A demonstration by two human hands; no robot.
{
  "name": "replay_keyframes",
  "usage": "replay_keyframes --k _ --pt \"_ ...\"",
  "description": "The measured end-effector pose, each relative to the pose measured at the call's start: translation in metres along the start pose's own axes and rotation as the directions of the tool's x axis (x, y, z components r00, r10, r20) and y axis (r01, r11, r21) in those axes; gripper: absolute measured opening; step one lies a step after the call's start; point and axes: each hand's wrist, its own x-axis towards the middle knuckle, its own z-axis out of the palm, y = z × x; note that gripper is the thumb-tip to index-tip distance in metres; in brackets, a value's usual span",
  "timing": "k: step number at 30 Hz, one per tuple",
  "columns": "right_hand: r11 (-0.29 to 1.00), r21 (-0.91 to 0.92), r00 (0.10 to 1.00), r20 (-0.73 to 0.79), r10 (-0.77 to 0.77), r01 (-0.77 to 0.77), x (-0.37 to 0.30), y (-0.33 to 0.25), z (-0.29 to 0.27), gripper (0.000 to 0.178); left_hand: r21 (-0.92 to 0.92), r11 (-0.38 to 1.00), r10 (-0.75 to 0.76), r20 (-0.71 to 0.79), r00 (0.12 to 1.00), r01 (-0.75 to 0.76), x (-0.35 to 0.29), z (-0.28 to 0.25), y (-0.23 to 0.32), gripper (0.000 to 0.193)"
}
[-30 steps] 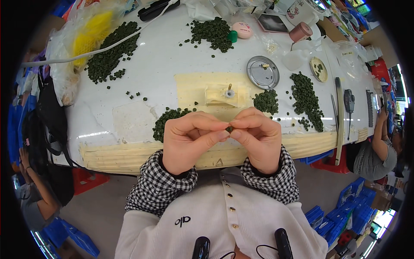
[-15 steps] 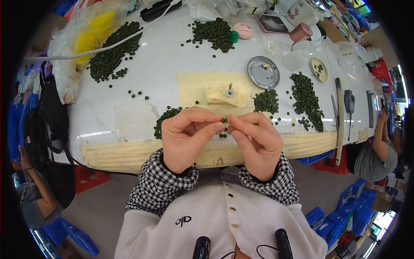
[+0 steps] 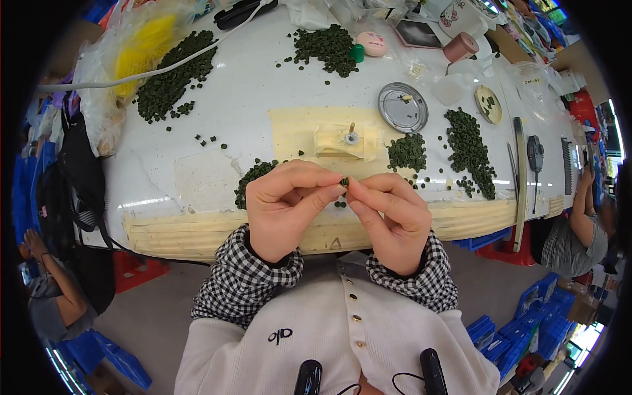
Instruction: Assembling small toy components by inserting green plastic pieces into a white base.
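My left hand (image 3: 286, 207) pinches a small dark green piece (image 3: 344, 182) between thumb and forefinger. The fingertips of my right hand (image 3: 395, 214) are closed against the same piece from the other side. It is too small and too covered to tell more of its shape. Just beyond the hands stands a small tape-covered block (image 3: 339, 145) with a short peg and a metal ring, on a patch of yellowish tape (image 3: 289, 125). Piles of similar green pieces lie beside it: one at my left hand (image 3: 253, 176), one to the right (image 3: 407, 153).
More green heaps lie at the far left (image 3: 174, 79), far middle (image 3: 326, 49) and right (image 3: 469, 148). A round metal lid (image 3: 403, 108), a small dish (image 3: 488, 105), a long metal strip (image 3: 520, 178) and a screwdriver-like tool (image 3: 534, 161) lie rightward. A white cable (image 3: 131, 82) crosses the far left.
Both hands stay nearly in place. The fingertips have shifted slightly round the small green piece, and its dark side now shows more.
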Motion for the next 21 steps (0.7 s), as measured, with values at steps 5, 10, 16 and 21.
replay_keyframes --k 5,10,16,21 --pt "1.0 -0.017 1.0 0.022 -0.011 0.012 -0.0004 -0.0006 -0.0036 0.032 0.022 1.0 0.006 0.02 1.0 -0.007 0.0008 0.0 0.0011 0.017" --pt "0.999 -0.026 1.0 0.013 -0.021 0.022 -0.0011 -0.001 -0.0038 0.032 0.019 1.0 0.003 0.029 1.0 -0.003 0.0012 -0.0004 0.0003 0.018" --pt "0.997 -0.049 0.998 0.017 -0.053 0.053 -0.0005 -0.003 -0.0043 0.033 -0.091 0.996 -0.023 0.015 1.0 0.024 -0.0003 0.0019 0.0017 0.02" --pt "0.997 -0.049 0.998 0.028 -0.058 0.06 -0.0006 -0.0032 -0.0055 0.034 -0.075 0.997 0.003 0.035 0.999 -0.001 -0.0007 -0.0013 -0.0011 0.02"
